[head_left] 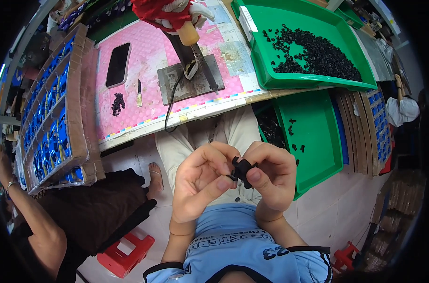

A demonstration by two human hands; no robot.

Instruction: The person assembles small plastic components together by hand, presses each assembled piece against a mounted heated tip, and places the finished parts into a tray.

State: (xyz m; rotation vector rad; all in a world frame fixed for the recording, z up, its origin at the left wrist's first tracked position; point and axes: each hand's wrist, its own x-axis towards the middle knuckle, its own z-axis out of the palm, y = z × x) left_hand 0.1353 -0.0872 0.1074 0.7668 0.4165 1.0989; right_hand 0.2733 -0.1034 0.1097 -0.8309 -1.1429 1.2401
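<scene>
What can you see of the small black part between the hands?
The black part looks like dull plastic, chunky, with stubby projections and notches. It is held in mid-air, over the beige trousers, between the left hand and the right hand. A small dark bit at its left edge may be separate; some is hidden.

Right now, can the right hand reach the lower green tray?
Likely yes: the lower green tray appears beside the right hand, nothing visibly between, though that hand holds a black part.
</scene>
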